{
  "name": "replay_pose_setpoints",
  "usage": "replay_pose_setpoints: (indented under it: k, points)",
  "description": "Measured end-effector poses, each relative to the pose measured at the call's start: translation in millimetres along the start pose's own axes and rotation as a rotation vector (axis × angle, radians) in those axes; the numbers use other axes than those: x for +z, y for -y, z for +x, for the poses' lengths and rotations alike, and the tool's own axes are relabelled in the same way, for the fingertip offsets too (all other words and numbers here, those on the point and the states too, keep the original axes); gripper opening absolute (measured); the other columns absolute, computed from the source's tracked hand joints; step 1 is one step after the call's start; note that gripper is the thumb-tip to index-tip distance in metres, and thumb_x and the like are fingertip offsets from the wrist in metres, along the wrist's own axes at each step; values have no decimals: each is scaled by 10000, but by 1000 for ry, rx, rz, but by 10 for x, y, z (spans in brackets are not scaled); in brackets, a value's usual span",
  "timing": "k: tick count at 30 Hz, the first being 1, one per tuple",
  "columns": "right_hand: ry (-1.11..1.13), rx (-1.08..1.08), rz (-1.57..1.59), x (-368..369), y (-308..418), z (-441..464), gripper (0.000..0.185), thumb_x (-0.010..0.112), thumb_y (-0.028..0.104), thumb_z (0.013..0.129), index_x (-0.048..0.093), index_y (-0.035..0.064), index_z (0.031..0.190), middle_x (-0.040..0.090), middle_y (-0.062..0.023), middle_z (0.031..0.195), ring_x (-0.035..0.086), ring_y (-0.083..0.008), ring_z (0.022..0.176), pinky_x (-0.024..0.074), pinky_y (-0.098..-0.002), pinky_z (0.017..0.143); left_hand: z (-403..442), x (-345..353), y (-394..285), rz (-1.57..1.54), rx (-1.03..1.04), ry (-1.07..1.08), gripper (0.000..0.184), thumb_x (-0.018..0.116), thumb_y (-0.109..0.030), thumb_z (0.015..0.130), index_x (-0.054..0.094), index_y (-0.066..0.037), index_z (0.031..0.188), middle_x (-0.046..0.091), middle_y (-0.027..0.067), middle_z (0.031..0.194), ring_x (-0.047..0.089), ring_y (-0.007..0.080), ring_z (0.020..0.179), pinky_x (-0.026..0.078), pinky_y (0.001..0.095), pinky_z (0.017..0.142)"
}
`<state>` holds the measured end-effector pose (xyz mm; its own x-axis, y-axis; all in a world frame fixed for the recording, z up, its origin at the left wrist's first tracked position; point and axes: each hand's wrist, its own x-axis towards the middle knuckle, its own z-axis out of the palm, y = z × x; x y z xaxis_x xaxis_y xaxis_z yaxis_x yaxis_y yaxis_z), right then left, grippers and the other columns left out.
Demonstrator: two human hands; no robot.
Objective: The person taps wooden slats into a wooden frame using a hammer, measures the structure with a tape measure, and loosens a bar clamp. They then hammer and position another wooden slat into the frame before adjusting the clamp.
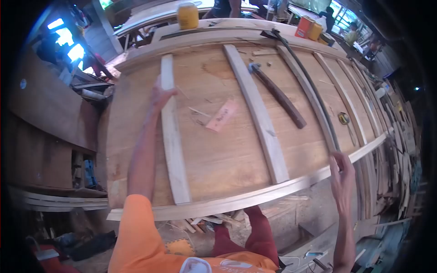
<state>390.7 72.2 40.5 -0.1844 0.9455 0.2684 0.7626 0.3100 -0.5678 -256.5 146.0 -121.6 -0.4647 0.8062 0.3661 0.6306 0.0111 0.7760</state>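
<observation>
My left hand (163, 94) grips the leftmost wooden slat (172, 141) near its far end, with the thumb on its right side. The slat lies across a wide plywood panel (136, 104). My right hand (341, 173) is closed at the near end of a long dark bar (310, 84), by the panel's front rail (255, 194). The bar runs away from me to a head at the back edge and looks like a bar clamp. Between further slats lie a hammer (280, 96) with a brown handle and a tape measure (343, 118). A pink slip with writing (221, 116) rests on the plywood.
A yellow tub (188, 17) stands behind the panel, and an orange-red container (304, 27) is at the back right. Lumber (393, 168) is stacked on the right. Wood offcuts (227, 219) litter the floor beneath the front rail. Other people are in the background.
</observation>
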Motion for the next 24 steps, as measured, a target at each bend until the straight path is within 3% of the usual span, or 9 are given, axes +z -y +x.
replay_pose_setpoints:
  k: [3, 5, 7, 8, 9, 12, 19, 22, 24]
  points:
    - [98, -9, -17, 52, -141, 561, 309, 664, 169, 1022, 660, -67, 1220, 708, -175, 1034, 671, -251, 939, 529, -375, 877, 25, 258, -104, -60, -115, 74, 749, 835, -163, 674, 587, -12, 1364, 689, 170, 1239, 647, 278, 1156, 529, 375, 978]
    - [189, -97, 52, 475, -107, 946, 360, 681, 201, 1018, 644, -72, 1250, 699, -195, 1082, 667, -272, 966, 525, -391, 887, 63, 176, 212, 64, 39, -18, 805, 842, -163, 662, 573, -11, 1405, 684, 176, 1279, 651, 288, 1169, 522, 386, 1007]
    - [127, -280, -35, 1014, -95, 1332, 436, 709, 244, 1004, 613, -66, 1295, 653, -242, 1182, 645, -349, 1055, 512, -448, 929, -10, 149, 147, 91, 123, -134, 830, 884, -191, 639, 574, -13, 1388, 727, 196, 1174, 698, 352, 1100, 559, 432, 970]
    - [130, -379, -95, 1293, -141, 1526, 471, 728, 258, 982, 597, -67, 1296, 610, -290, 1238, 608, -429, 1125, 491, -505, 954, -43, 72, -11, 38, 58, -106, 835, 884, -203, 632, 578, -5, 1383, 726, 203, 1181, 697, 353, 1111, 558, 426, 978]
    - [144, -415, -75, 1496, -228, 1664, 471, 728, 258, 982, 597, -67, 1296, 610, -290, 1238, 608, -429, 1125, 491, -505, 954, -92, 40, -184, -32, 3, -64, 840, 884, -216, 625, 582, 3, 1378, 726, 210, 1188, 696, 354, 1122, 558, 421, 986]
    - [372, -295, -294, 1843, -456, 2146, 439, 741, 217, 946, 591, -82, 1230, 584, -316, 1218, 605, -493, 1050, 480, -527, 933, -81, 27, -199, -10, -34, -89, 884, 882, -233, 608, 574, 34, 1393, 722, 237, 1208, 703, 355, 1126, 566, 409, 974]
    - [212, -360, -345, 1583, 85, 2219, 324, 641, 187, 1015, 520, -51, 1198, 615, -326, 1010, 617, -534, 1008, 473, -578, 818, -60, 150, 111, 22, -62, -144, 945, 850, -228, 618, 521, 16, 1469, 687, 218, 1293, 659, 324, 1197, 512, 387, 1029]
    - [207, -464, -278, 1530, 648, 2358, 296, 604, 219, 1059, 537, -45, 1174, 632, -305, 921, 639, -515, 876, 475, -564, 744, -98, 107, 13, 55, -36, -177, 930, 845, -222, 619, 529, 19, 1459, 693, 217, 1269, 666, 321, 1171, 517, 383, 1015]
    - [199, -474, -201, 1572, 1215, 2467, 288, 556, 262, 1092, 539, -22, 1139, 642, -268, 853, 656, -475, 792, 472, -542, 684, -95, -21, -173, -133, -142, 33, 1191, 866, -312, 585, 352, 81, 1585, 586, 313, 1442, 523, 445, 1384, 302, 455, 1253]
